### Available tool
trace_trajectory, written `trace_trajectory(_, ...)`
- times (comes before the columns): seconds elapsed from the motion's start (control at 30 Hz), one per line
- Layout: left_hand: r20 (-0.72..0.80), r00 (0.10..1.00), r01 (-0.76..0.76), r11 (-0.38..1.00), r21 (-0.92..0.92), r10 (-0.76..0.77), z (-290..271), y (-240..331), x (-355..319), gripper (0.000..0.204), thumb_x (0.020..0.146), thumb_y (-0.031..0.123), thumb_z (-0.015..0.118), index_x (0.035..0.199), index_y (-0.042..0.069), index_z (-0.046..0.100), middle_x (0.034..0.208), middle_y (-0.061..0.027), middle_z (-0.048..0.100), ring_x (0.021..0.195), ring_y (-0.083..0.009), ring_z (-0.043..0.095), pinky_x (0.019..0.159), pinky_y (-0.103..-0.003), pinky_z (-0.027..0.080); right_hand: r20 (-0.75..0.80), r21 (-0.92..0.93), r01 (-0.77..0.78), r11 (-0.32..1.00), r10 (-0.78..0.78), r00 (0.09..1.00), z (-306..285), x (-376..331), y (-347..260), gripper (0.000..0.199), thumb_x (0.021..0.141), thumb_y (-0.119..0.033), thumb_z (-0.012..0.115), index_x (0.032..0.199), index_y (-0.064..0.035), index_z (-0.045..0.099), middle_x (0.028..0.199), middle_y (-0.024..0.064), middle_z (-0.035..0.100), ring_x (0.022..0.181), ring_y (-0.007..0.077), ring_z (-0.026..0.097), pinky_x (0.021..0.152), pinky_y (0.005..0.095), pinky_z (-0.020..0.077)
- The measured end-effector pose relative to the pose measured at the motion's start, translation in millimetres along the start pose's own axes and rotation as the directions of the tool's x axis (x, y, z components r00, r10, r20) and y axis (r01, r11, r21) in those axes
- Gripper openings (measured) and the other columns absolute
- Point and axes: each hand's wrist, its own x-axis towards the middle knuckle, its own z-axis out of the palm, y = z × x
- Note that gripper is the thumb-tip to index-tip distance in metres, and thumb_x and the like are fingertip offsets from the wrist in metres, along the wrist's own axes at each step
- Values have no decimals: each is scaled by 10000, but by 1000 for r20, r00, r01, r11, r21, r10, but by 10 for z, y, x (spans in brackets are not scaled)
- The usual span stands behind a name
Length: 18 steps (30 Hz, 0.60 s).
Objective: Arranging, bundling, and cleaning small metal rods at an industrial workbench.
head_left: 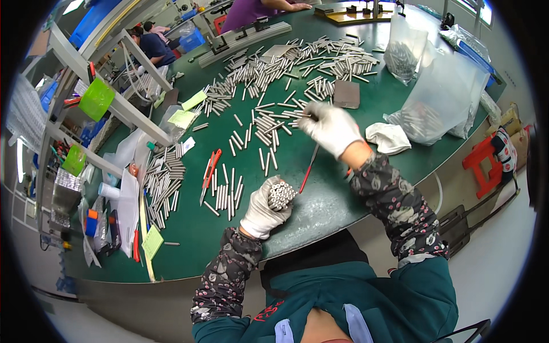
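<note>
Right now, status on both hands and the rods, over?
Left hand closed on a bundle of metal rods, ends up. Right hand out over loose rods on the green table. Red-handled tool lies between.

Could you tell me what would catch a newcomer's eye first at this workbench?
Probably the sprawl of small metal rods scattered across the green table. Next, the gloved left hand near the front edge gripping a bundle of rods end-up, while the gloved right hand reaches toward the loose ones.
</note>
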Motion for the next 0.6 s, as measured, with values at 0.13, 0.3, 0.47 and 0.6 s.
trace_trajectory(0.13, 12, 1000, -11, 999, -40, 12, 29, -25, -12, 516, 698, 45, 741, 1147, 12, 488, 849, -7, 630, 746, -89, 617, 701, -225, 509, -187, -394, -370, 841, 321, 928, -228, 505, 419, 707, 717, -516, 669, 1263, -97, 508, 1219, 181, 554, 1118, 322, 553, 867, 440, 477)
trace_trajectory(0.3, -24, 1000, -9, 995, -101, 7, 49, -24, -31, 528, 694, 32, 742, 1151, 24, 476, 870, -4, 611, 773, -87, 606, 724, -222, 503, -171, -483, -595, 642, 598, 783, -54, 729, 725, 1023, 646, -682, 636, 1450, -145, 302, 1421, 219, 383, 1292, 377, 404, 1038, 576, 275)
trace_trajectory(0.47, 51, 988, 156, 969, -192, -149, -3, 35, 43, 538, 690, -1, 727, 1168, 11, 479, 869, 6, 612, 780, -60, 584, 718, -212, 494, -323, -425, -489, 761, 377, 868, -245, 715, 677, 492, 731, -429, 633, 1141, -158, 634, 1147, 149, 621, 1142, 317, 546, 915, 429, 448)
trace_trajectory(0.6, 12, 994, 106, 969, -224, -106, -3, -34, 51, 530, 691, -5, 724, 1167, 19, 492, 924, -12, 614, 833, -76, 595, 757, -225, 502, -31, 397, 346, 850, -364, 931, -136, 194, 361, 554, 713, -316, 624, 1219, -93, 586, 1229, 207, 560, 1122, 388, 537, 981, 433, 426)
